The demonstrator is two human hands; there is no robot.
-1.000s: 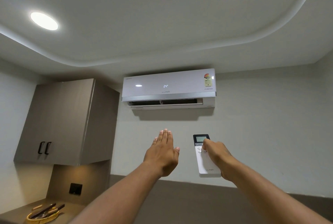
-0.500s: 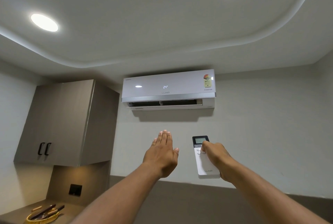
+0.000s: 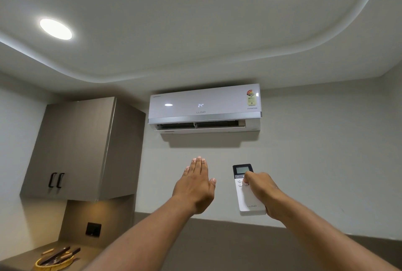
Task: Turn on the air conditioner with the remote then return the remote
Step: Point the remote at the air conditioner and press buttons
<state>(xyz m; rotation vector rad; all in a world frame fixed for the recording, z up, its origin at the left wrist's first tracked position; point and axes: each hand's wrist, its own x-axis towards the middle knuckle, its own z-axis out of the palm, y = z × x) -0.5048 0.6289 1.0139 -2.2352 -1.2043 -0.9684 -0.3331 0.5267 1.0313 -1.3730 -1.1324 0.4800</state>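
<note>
My right hand (image 3: 260, 190) grips the remote (image 3: 248, 192), thumb on its buttons, below the air conditioner (image 3: 204, 107); left hand (image 3: 195, 188) flat and empty beside it. Unit shows 24, flap open, so probably on. Confirm airflow before lowering the remote.

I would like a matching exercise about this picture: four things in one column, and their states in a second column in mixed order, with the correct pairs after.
Things:
1. air conditioner
2. remote
3. left hand
4. cabinet

States:
A. doors closed
B. open and flat, holding nothing
C. display shows 24, flap open
D. held upright in the right hand, thumb on its buttons

Pairs: 1-C, 2-D, 3-B, 4-A
</note>
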